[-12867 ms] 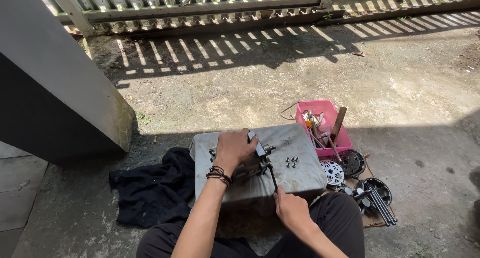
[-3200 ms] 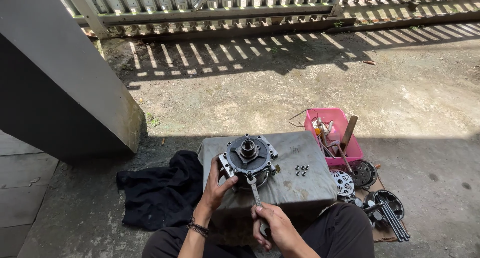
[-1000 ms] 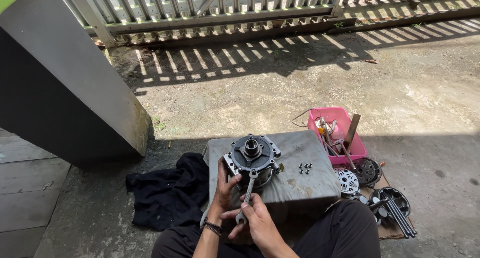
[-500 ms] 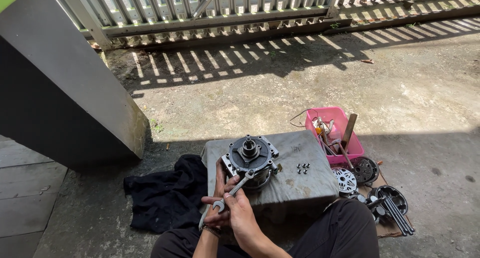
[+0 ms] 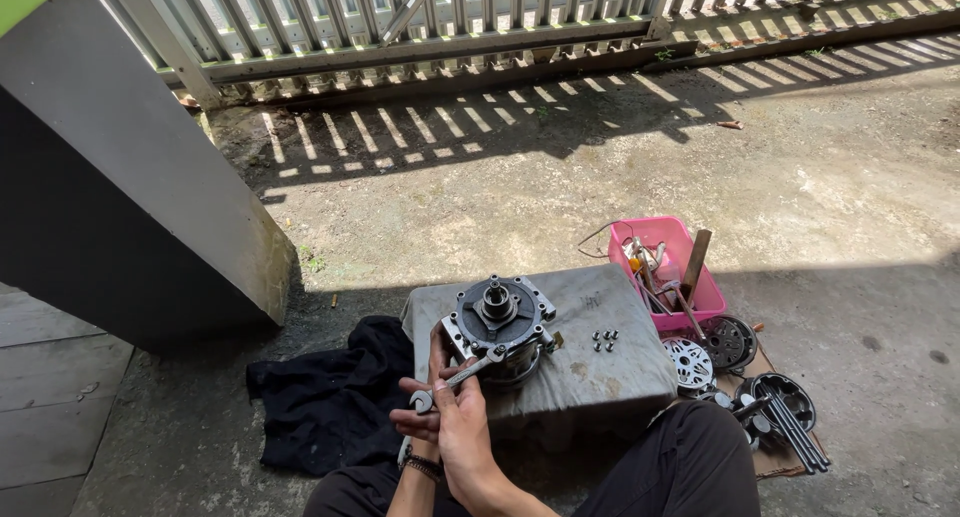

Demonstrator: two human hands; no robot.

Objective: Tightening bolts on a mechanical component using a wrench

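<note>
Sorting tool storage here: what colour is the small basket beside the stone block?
Pink basket, seen in the head view, right of the block.

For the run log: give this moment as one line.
hands: both on wrench | wrench head: at rim of round metal housing | housing: on grey block | loose bolts: beside housing | pink tray: right of block

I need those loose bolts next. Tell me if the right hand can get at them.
Probably yes: the bolts lie bare on the block beside the motor, but the right hand holds the wrench.
</note>
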